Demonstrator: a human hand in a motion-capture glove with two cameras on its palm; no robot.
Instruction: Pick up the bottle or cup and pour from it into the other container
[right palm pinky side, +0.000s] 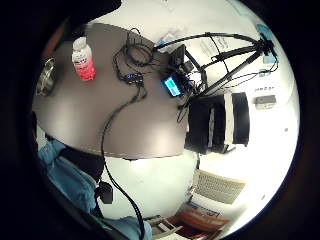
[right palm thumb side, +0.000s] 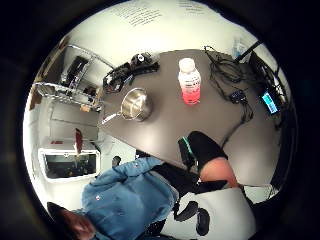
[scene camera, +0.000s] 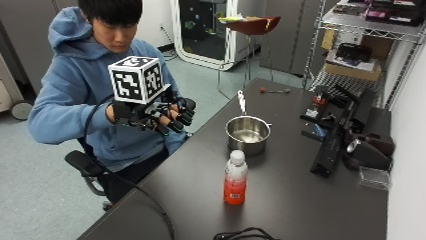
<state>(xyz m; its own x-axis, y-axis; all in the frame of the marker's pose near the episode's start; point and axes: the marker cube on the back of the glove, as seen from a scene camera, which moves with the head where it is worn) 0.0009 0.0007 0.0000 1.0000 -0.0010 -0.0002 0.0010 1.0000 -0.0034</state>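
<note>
The right hand (scene camera: 156, 114) is raised in front of the person's chest, off the table's (scene camera: 299, 200) near edge, and it holds nothing. Its gloved fingers (scene camera: 178, 120) hang loosely curled, slightly spread, with the palm turned toward the table. The bare left hand is not clearly seen; it seems to be behind the gloved one.

The bottle (scene camera: 235, 178) stands upright on the table, in front of the hand and somewhat lower, well apart from it. It has a white cap, and red liquid fills its lower part. The thumb-side palm view shows the same bottle (right palm thumb side: 189, 81) standing upright beyond the fingers (right palm thumb side: 202, 147), which cross the table edge in that view. The little-finger-side view catches the bottle (right palm pinky side: 83, 59) too, with the pot (right palm pinky side: 45, 77) just past it.

The pot (scene camera: 247, 134) is a small steel one with a long handle pointing away from the hand. It sits on the table near the bottle, beyond it, and apart from it. The thumb-side view looks into the pot (right palm thumb side: 134, 105), but its contents cannot be told.

Cables (right palm pinky side: 131, 60) and a small lit screen (right palm pinky side: 172, 86) lie on the table on the far side of the bottle from the hand.
</note>
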